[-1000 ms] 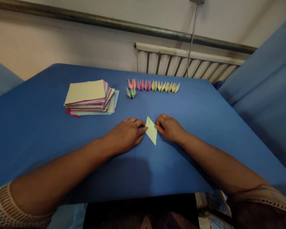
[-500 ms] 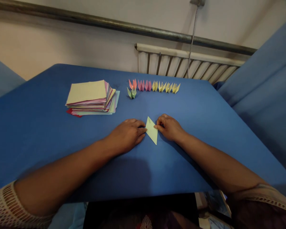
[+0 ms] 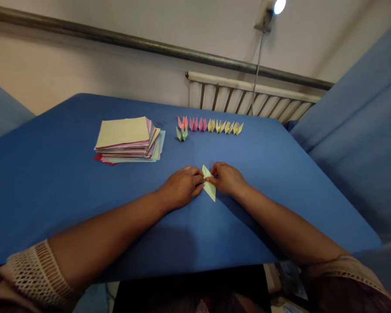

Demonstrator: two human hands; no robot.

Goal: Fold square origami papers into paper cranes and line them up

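A pale green paper [image 3: 210, 191], folded into a narrow diamond, lies on the blue table between my hands. My left hand [image 3: 181, 187] is closed at its left edge, fingertips pressing the paper there. From the other side my right hand [image 3: 230, 177] pinches the right edge, its thumb reaching across the middle of the diamond. The fingers partly cover the paper's centre, so the exact fold beneath them is hidden.
A thick stack of coloured paper [image 3: 124, 132] sits at the back left. Several small folded paper cranes in yellow [image 3: 220, 126], pink [image 3: 193, 124] and orange-red [image 3: 182, 123] stand in a row, with a green one [image 3: 181, 134] in front. Behind is a radiator [image 3: 234, 93].
Both hands have come closer together over the diamond. My right thumb has moved left across the paper, and the paper's right side now looks turned inward. The camera view has shifted slightly.
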